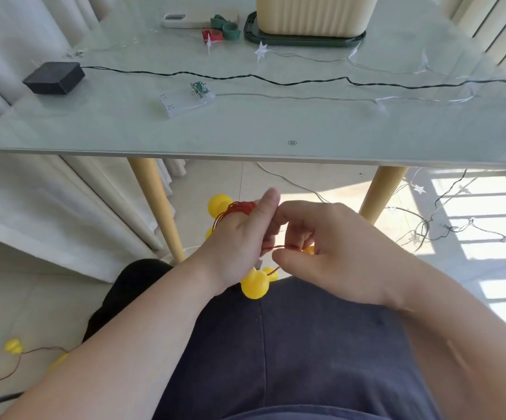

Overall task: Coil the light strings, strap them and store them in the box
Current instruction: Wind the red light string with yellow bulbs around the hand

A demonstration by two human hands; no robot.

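Over the lap, the left hand (242, 237) grips a coil of red wire (236, 209) hung with yellow bulbs (254, 284). The right hand (333, 250), just beside it, pinches the next strand. The unwound rest lies on the floor, nearer the left hand.

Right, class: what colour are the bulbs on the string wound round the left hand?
Yellow bulbs on reddish wire, seen best in the head view.

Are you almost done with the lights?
Not nearly. No finished bundle shows. The left hand holds a part-wound coil of yellow light string; the right hand pinches its wire. More yellow bulbs trail on the floor, two other strings lie loose on the table, straps unused by the box.
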